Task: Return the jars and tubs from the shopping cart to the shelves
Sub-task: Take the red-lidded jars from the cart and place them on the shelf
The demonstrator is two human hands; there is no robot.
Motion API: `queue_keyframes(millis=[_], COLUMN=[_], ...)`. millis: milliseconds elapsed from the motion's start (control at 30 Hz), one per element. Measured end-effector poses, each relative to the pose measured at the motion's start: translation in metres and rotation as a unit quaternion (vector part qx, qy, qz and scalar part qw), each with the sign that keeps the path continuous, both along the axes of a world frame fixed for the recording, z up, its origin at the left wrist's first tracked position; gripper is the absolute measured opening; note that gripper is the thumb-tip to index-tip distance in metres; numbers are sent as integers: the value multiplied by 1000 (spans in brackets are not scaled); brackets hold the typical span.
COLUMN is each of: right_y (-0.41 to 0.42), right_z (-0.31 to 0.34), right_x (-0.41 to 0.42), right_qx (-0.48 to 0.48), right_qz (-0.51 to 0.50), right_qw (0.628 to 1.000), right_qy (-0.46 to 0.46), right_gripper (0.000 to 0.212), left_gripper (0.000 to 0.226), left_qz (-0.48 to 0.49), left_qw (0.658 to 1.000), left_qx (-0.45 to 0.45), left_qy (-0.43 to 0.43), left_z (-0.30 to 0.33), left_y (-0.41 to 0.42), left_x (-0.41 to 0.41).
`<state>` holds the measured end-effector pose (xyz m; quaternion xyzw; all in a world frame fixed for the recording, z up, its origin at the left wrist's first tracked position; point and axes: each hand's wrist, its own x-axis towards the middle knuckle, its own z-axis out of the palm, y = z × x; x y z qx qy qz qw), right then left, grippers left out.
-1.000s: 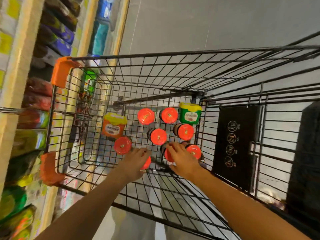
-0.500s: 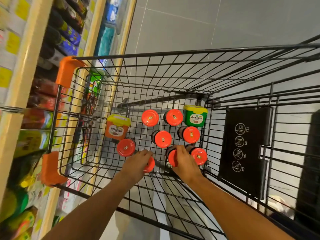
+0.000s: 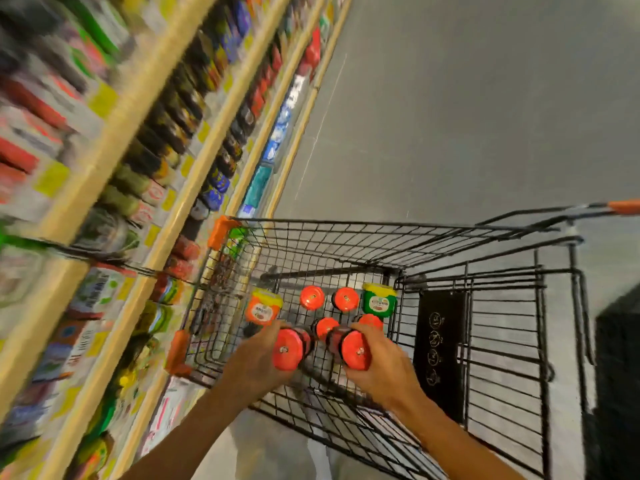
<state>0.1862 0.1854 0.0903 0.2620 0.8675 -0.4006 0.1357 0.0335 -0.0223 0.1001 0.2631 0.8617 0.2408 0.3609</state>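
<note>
Jars, one clutched in each hand, hang above the cart (image 3: 485,233) floor: left hand (image 3: 258,363) grasps one (image 3: 289,348), right hand (image 3: 379,367) another (image 3: 351,348) (lids toward the camera), probably bound for the shelves (image 3: 194,188) at nine o'clock. Four jars and two tubs wait at twelve.

The black wire cart (image 3: 467,237) sits on grey floor (image 3: 485,116), with four red-lidded jars (image 3: 312,297), an orange tub (image 3: 263,308) and a green tub (image 3: 379,301) on its bottom.

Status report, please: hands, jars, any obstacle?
Left hand grips one jar, right hand another. Both lifted over cart; four jars, two tubs left inside. Nothing blocking.
</note>
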Motion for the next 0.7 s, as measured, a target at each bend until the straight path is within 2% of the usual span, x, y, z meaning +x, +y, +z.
queue_keyframes(millis=[200, 300, 433, 700], right_y=[11, 15, 16, 6], right_z=[98, 150, 213, 321], right_x=[-20, -40, -71, -123], right_qx=[40, 84, 97, 109], right_qz=[-17, -2, 30, 58], right_qw=[986, 961, 923, 865], right_qy=[159, 265, 371, 487], right_gripper=[78, 75, 73, 72], left_gripper=[68, 79, 87, 75], left_qz=[110, 134, 172, 233], left_qw=[980, 958, 923, 844], left_qx=[144, 202, 257, 336], left_qy=[87, 156, 230, 348], left_z=[106, 157, 219, 324], left_y=[-11, -18, -31, -55], left_x=[-18, -26, -38, -47])
